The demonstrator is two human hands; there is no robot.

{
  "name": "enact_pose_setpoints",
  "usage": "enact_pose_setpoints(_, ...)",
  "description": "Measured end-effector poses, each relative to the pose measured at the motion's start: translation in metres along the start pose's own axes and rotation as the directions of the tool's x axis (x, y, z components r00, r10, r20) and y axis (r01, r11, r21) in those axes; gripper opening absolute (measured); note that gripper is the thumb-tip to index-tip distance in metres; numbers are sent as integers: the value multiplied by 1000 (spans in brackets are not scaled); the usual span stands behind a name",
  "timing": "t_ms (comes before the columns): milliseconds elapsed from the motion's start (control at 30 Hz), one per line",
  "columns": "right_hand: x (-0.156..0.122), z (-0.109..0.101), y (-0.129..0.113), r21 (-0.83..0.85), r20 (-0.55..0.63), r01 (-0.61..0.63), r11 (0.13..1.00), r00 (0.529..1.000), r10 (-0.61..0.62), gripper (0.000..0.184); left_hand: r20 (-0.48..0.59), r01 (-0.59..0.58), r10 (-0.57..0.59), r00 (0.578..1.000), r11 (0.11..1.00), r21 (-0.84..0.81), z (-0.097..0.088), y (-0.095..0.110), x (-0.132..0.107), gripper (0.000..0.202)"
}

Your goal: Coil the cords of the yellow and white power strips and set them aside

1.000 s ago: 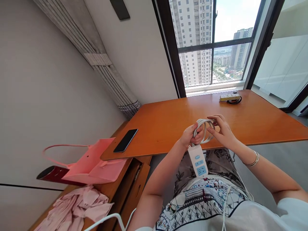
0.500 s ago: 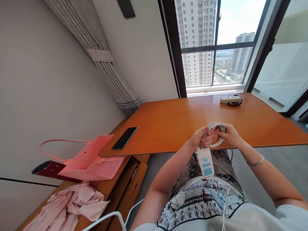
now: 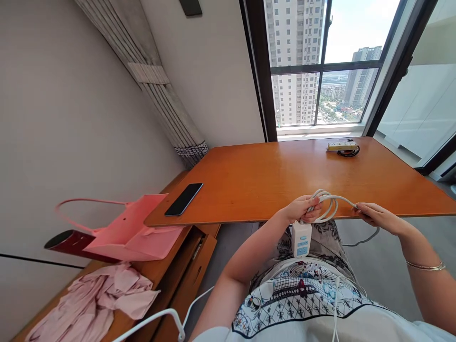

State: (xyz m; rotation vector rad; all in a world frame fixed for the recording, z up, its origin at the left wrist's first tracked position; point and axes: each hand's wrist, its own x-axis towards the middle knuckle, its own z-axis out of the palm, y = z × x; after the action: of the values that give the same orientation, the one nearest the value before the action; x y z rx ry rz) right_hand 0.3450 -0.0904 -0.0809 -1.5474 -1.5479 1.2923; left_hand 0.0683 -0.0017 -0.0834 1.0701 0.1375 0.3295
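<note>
My left hand (image 3: 304, 209) is closed around several loops of a white power cord (image 3: 333, 213) near the front edge of the table. Below that hand hangs a white power strip (image 3: 301, 239) with light blue socket faces, in front of my lap. Off to the right, my right hand (image 3: 377, 217) pinches a stretch of the same cord, which runs taut from the loops. Past the right fingers the cord drops below the table edge. Parts of the coil inside the left fist are hidden by the fingers.
A second power strip (image 3: 342, 146) with a black cord lies at the table's (image 3: 242, 180) far right. A phone (image 3: 184, 199) rests at the left end. Beyond it, a pink bag (image 3: 138, 232) and pink cloth (image 3: 107, 294) sit on a lower wooden cabinet. A window stands behind.
My right hand has moved right, away from the left, drawing out a length of cord. The coil hangs looser, and the power strip under my left hand has turned slightly.
</note>
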Motion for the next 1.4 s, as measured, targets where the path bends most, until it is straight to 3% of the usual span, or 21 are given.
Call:
enact_pose_setpoints(100, -11, -7, -13, -3, -111, 43, 999, 993, -43, 66, 26, 2, -1, 1000, 1000, -20, 6, -2, 2, 57)
enact_pose_setpoints(267, 1, 23, -36, -23, -112, 160, 987, 980, -162, 66, 12, -82, 83, 996, 992, -94, 13, 16, -13, 56)
enact_pose_setpoints(400, 19, 35, -31, -177, -145, 196, 964, 964, -223, 68, -10, -77, 77, 997, 997, -10, 7, 19, -22, 56)
enact_pose_setpoints(633, 12, 25, 9, -237, -105, 147, 960, 979, -175, 67, -53, 18, -13, 999, 996, 87, 1, -4, -7, 57)
enact_pose_setpoints(700, 4, 18, 10, -310, -185, 135, 941, 963, -199, 67, -43, 18, -15, 999, 996, 85, 3, -6, -3, 56)
enact_pose_setpoints(833, -8, 3, -12, -464, -377, 100, 880, 877, -298, 61, -22, 14, -14, 1000, 1000, 9, 4, -3, -1, 55)
enact_pose_setpoints(967, -6, 12, -48, -308, -352, 272, 912, 858, -374, 62, -97, -51, 36, 995, 986, -157, 6, 9, -12, 54)
enact_pose_setpoints(1133, 12, 55, -89, 50, -133, 511, 858, 855, -502, 80, -307, -280, 204, 930, 932, -231, 15, 29, -37, 59)
enact_pose_setpoints(1300, 31, 89, -119, 275, 21, 438, 856, 887, -461, 75, -442, -441, 327, 835, 879, -183, 16, 45, -59, 63)
enact_pose_setpoints(1400, 40, 96, -128, 400, 93, 427, 811, 861, -499, 88, -458, -462, 354, 816, 875, -147, 15, 50, -66, 65)
